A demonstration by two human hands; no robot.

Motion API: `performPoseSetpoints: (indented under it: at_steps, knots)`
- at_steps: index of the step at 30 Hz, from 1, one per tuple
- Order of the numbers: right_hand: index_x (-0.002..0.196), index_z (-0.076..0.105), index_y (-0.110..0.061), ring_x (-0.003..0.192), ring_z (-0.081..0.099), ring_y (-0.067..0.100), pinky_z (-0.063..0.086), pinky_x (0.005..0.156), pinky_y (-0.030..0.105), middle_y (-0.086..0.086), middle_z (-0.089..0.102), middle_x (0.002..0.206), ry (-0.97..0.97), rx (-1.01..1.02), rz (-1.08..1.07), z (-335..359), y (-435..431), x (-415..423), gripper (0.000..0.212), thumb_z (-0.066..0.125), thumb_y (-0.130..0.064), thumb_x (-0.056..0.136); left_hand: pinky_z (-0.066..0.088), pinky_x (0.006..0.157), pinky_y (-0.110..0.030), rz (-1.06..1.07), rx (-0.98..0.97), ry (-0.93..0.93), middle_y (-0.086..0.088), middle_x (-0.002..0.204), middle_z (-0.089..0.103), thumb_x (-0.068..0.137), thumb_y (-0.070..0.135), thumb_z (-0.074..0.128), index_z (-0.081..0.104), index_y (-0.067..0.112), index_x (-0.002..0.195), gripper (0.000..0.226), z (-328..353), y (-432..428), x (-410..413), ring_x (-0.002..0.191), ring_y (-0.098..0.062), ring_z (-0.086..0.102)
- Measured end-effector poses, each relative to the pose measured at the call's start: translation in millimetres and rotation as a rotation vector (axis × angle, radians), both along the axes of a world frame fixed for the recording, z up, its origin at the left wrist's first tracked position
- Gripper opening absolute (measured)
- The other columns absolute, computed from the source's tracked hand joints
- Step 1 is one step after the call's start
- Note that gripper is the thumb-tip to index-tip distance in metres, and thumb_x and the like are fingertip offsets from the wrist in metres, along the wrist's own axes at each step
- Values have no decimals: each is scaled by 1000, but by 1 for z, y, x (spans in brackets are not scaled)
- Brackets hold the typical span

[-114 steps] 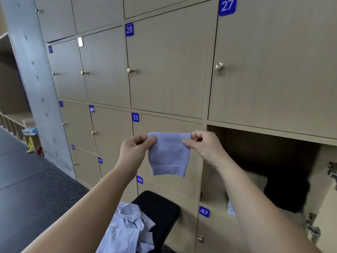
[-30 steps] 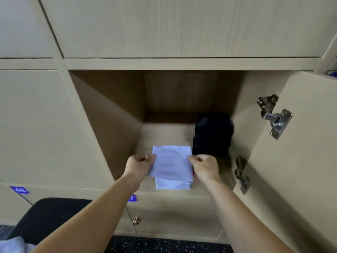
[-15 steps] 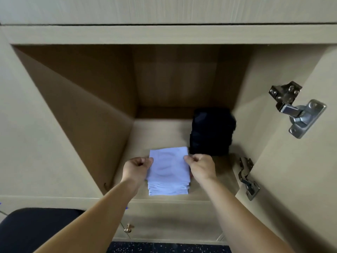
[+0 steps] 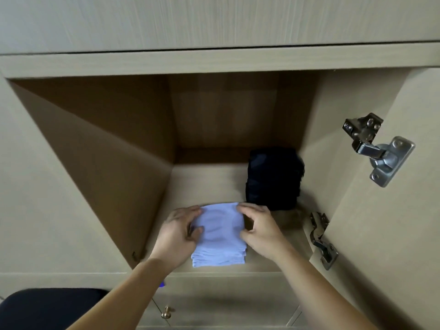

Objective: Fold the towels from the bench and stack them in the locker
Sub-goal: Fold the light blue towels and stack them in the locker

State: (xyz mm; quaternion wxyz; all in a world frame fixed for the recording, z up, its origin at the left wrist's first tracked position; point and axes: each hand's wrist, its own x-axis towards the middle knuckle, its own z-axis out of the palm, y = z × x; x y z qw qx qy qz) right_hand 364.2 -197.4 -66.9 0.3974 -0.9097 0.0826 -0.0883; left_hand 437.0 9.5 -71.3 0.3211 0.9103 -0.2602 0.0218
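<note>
Beige wood locker (image 4: 107, 151) stands open, a dark bundle (image 4: 273, 179) inside. Pale blue folded towels (image 4: 219, 236) sit stacked at its front edge. Both forearms reach in; left hand (image 4: 178, 232) and right hand (image 4: 259, 225) pinch the stack's side edges, fingers curled. Blue label (image 4: 162, 284) below is unreadable.

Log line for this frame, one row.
step: stacking | left hand: holds towel at left edge | right hand: holds right edge | towel: atop light stack, locker front | dark stack: behind-right | door: open
</note>
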Motion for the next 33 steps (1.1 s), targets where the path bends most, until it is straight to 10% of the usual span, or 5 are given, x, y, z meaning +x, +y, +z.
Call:
performPoseSetpoints:
  at_steps: [5, 17, 20, 24, 33]
  knots:
    - [140, 48, -14, 132, 34, 11, 29, 108, 16, -7, 47, 143, 90, -30, 9, -10, 2, 2, 61, 59, -7, 80, 18, 111, -15, -44, 165, 129, 6, 149, 45, 78, 39, 39, 46, 21, 145, 70, -10, 0, 1, 140, -13, 35]
    - [137, 50, -9, 112, 45, -1, 28, 76, -10, -1, 52, 135, 124, 332, -125, -26, 6, -3, 55, 55, 6, 85, 13, 106, -1, -5, -35, 247, 1, 154, 39, 100, 15, 51, 42, 14, 147, 48, -28, -1, -10, 142, -8, 32]
    - [133, 56, -14, 93, 56, -2, 37, 78, 0, -3, 59, 122, 112, 293, -152, -12, 5, -7, 52, 57, 5, 84, 26, 107, -11, 49, -22, 232, 3, 151, 45, 97, 29, 58, 43, 17, 147, 53, -11, 3, -15, 139, -11, 40]
    - [128, 59, -19, 116, 59, 15, 46, 101, 32, -2, 64, 123, 65, 227, -163, 11, 10, -17, 53, 63, 2, 80, 37, 98, -22, 82, 89, 110, 3, 143, 54, 94, 38, 62, 47, 20, 143, 54, 32, 21, -36, 130, -19, 49]
    - [138, 50, -19, 124, 51, 17, 39, 99, 26, -1, 56, 135, 119, -17, 50, 105, 93, -62, 55, 64, -21, 85, 46, 99, -37, 274, 308, 33, -1, 137, 55, 93, 47, 57, 51, 18, 137, 53, 121, 111, -114, 125, -23, 52]
